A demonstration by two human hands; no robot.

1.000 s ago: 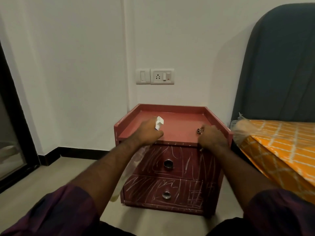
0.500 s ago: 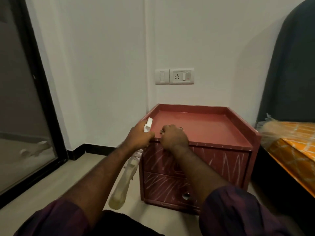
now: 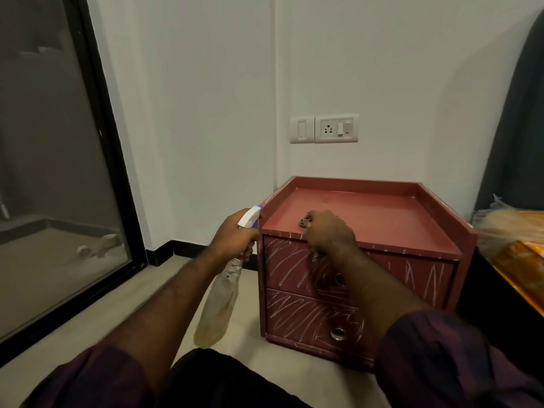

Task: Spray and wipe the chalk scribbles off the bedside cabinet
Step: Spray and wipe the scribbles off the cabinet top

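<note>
A glass door (image 3: 59, 172) stands at far left. The left hand (image 3: 232, 240), fingers curled round the neck of a clear spray bottle (image 3: 219, 301), holds it just beside the red bedside cabinet (image 3: 382, 219), with the bottle body hanging down. White chalk scribbles (image 3: 288, 263) cover both drawer fronts. The right hand (image 3: 329, 234) rests on the front edge of the cabinet top, fingers curled round a brownish wad (image 3: 304, 222). The bed (image 3: 521, 257) is at right.

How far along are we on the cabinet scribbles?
Done: the cabinet top looks free of chalk. In hand: the left hand grips the spray bottle; the right hand holds a cloth at the top's front edge. Left: the upper drawer front and lower drawer front are covered in scribbles.
</note>
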